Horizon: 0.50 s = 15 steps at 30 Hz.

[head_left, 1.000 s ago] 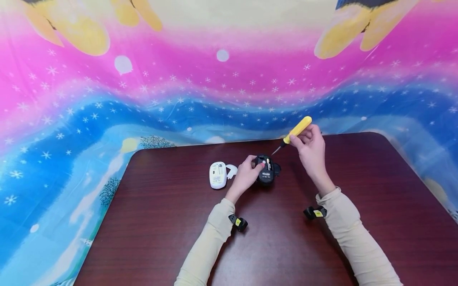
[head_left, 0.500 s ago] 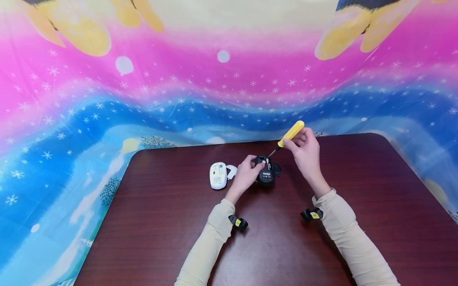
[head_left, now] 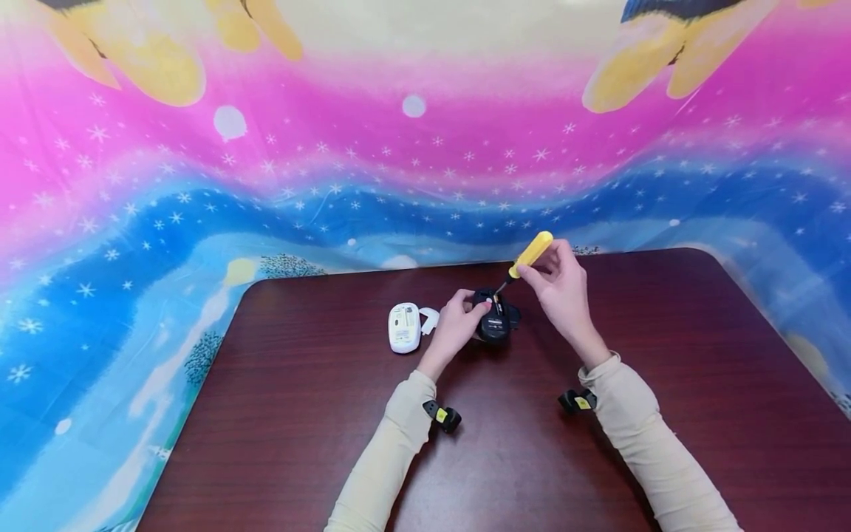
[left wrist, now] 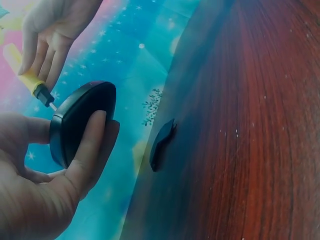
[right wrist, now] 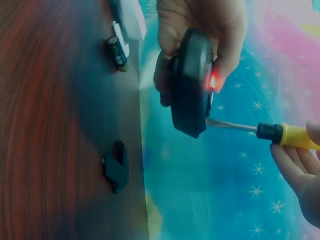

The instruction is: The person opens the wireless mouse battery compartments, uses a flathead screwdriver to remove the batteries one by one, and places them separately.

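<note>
My left hand (head_left: 454,323) grips a black computer mouse (head_left: 493,329), its underside and battery bay facing up. The thumb lies across the underside, fingers beneath; in the right wrist view a red light glows by the thumb. A battery shows in the bay. In my right hand (head_left: 562,290) a flat-bladed screwdriver (head_left: 534,253) is held by its yellow handle, slanting down to the left. Its blade (right wrist: 232,125) reaches the mouse's underside at the battery bay; whether it touches the battery I cannot tell.
A white mouse (head_left: 404,329) lies underside up left of my left hand, a white cover (head_left: 430,319) beside it. A loose battery (right wrist: 117,54) lies near that cover. The black battery cover (right wrist: 117,170) rests on the brown table (head_left: 299,414), below the held mouse. A patterned cloth (head_left: 425,162) hangs behind.
My right hand has moved left and down, bringing the screwdriver tip from above the black mouse's edge to its battery bay. The left hand and black mouse have stayed nearly still.
</note>
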Available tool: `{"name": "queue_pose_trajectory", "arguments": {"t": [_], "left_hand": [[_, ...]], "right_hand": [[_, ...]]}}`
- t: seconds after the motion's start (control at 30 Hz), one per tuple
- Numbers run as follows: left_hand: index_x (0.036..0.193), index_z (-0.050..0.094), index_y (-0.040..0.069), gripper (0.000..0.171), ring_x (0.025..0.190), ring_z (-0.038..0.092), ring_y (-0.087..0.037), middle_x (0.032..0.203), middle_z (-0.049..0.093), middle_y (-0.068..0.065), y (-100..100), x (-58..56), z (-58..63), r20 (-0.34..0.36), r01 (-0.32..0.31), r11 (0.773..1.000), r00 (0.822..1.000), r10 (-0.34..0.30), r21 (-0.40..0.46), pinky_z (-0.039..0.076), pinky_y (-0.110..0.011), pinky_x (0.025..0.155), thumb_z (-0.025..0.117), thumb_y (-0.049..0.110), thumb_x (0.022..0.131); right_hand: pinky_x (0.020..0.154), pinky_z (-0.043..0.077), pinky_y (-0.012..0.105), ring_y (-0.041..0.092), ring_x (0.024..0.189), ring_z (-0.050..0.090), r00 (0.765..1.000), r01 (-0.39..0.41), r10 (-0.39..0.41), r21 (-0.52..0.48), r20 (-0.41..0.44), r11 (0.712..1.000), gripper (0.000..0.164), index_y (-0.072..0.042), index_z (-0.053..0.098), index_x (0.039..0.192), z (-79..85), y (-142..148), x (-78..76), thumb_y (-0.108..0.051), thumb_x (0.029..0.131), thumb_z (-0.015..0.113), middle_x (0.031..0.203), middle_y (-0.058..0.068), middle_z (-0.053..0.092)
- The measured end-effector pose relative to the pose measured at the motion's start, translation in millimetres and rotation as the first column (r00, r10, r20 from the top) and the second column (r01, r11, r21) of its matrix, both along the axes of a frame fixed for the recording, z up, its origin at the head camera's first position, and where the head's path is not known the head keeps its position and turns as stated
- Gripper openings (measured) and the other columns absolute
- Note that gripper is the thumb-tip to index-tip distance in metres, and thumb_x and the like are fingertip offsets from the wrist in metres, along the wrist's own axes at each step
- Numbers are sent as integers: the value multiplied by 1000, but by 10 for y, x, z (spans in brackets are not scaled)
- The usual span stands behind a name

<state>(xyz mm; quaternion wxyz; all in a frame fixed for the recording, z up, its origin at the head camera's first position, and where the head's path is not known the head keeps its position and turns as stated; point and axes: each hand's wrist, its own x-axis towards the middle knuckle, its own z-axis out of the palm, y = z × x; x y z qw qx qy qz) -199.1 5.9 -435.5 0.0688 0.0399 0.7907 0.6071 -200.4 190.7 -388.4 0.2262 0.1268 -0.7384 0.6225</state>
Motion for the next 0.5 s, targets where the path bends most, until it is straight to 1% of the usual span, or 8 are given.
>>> {"name": "queue_pose_trajectory", "arguments": {"t": [0.07,0.13,0.2,0.23,0.33,0.4,0.43,0.5], "left_hand": [[129,60,1,38,83,71,-22,98,73,-13,4,7,-2,31,4,999,1000,-5,52,61,-35,69,65,24,100],[128,59,-1,37,82,73,-25,97,73,-15,11,11,-8,57,3,993,998,-9,114,62,-40,70,66,23,100],[126,59,-2,36,80,74,-28,96,72,-16,19,12,-16,73,1,985,997,-13,171,62,-46,70,65,20,99],[125,59,-3,35,79,74,-28,95,72,-16,23,10,-25,73,-4,984,997,-10,180,62,-46,70,66,20,99],[123,60,-2,34,76,72,-23,92,72,-14,24,8,-40,57,-11,987,998,1,162,62,-42,68,66,18,98],[124,62,-1,33,75,69,-19,91,71,-13,20,8,-43,35,-8,993,999,4,121,61,-36,65,67,18,97],[124,62,-1,34,76,68,-17,91,71,-13,17,7,-46,22,-3,995,1000,1,100,61,-34,64,67,18,97],[126,62,0,35,76,67,-17,94,72,-14,12,12,-42,0,22,997,1000,-22,72,60,-32,63,67,18,98]], "right_hand": [[86,55,19,6,98,68,1000,-14,15,29,-21,999,35,11,49,117,-22,-7,-3,6,92,73,112,24,70],[86,55,18,4,98,68,999,-18,20,63,-30,998,34,10,49,118,-42,-14,-5,6,93,73,113,26,70],[85,55,17,3,99,67,999,-16,19,87,-31,996,34,10,49,118,-59,-19,-10,5,94,72,113,26,71],[85,55,17,2,99,67,999,-15,17,93,-29,996,34,9,49,119,-67,-20,-15,5,94,72,114,26,71],[85,55,18,3,100,67,1000,-21,23,79,-13,997,35,10,48,119,-84,-15,-37,3,95,71,115,27,69],[84,56,20,4,101,67,999,-41,40,46,7,998,34,10,47,120,-93,-9,-57,3,96,70,115,28,68],[84,57,22,5,101,68,998,-55,55,26,21,998,33,11,47,121,-94,-7,-67,2,97,69,115,28,66],[84,58,26,7,100,69,995,-86,87,-12,54,996,31,11,48,122,-101,-4,-87,0,100,66,114,26,64]]}}
